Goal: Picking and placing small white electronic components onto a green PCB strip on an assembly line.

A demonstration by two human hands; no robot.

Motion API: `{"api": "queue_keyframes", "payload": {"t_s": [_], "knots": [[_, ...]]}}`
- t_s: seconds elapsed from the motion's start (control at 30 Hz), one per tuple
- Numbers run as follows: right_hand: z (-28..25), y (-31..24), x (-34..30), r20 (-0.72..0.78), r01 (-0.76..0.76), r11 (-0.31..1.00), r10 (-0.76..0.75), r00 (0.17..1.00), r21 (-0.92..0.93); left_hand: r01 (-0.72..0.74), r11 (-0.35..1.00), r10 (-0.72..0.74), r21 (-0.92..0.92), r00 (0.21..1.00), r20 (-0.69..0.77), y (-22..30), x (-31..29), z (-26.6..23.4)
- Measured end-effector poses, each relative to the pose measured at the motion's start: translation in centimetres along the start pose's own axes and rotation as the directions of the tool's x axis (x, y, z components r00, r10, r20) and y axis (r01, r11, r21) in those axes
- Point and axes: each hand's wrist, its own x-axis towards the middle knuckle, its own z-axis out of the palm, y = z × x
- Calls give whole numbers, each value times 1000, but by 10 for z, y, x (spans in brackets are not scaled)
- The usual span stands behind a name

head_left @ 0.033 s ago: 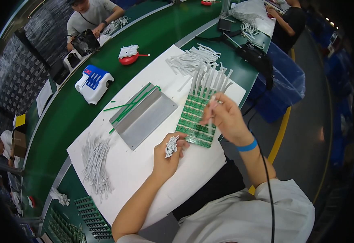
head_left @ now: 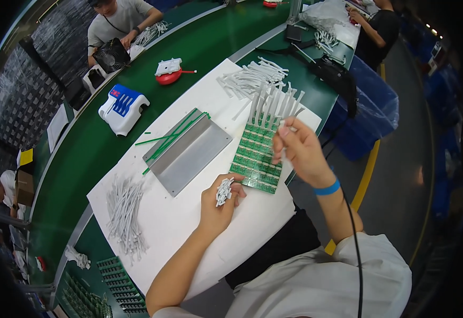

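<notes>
A green circuit board panel (head_left: 251,155) lies on the white sheet in front of me, marked off into many small boards. White flat cables (head_left: 266,108) stick up from its far rows. My left hand (head_left: 213,209) is closed around a bundle of short white cable pieces (head_left: 224,192), its fingertips by the panel's near left corner. Over the panel's right edge, my right hand (head_left: 307,155) is pinched, with a small white tip showing at thumb and finger, apparently a flat cable. The rest of that piece is mostly hidden by the fingers.
A metal angle plate (head_left: 189,159) with green strips (head_left: 176,139) lies left of the panel. White cables are heaped at near left (head_left: 125,214) and far side (head_left: 258,74). A blue-and-white device (head_left: 123,110) and red-and-white reel (head_left: 168,71) rest on the green bench (head_left: 199,37).
My right hand has shifted slightly right, away from the middle of the panel. The white strip that hung below its fingers shows less now. My left hand stays in place.
</notes>
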Motion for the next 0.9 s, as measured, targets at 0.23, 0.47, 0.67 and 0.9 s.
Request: {"api": "queue_keyframes", "payload": {"t_s": [0.23, 0.47, 0.67, 0.9], "knots": [[-28, -44, 27, 211, 222, 53, -168, 963, -974, -32, 993, 34, 116, 999, -20, 1, 1, 3], [-25, -59, 71, 282, 350, -320, 240, 929, -880, -32, 985, 40, 167, 998, -42, 1, 1, 3], [-21, -58, 81, 326, 434, -388, 316, 891, -813, -38, 984, 46, 174, 998, -45, 1, 1, 3], [-24, -56, 88, 319, 448, -390, 354, 879, -805, -45, 984, 53, 173, 998, -40, -1, 2, 3]]}}
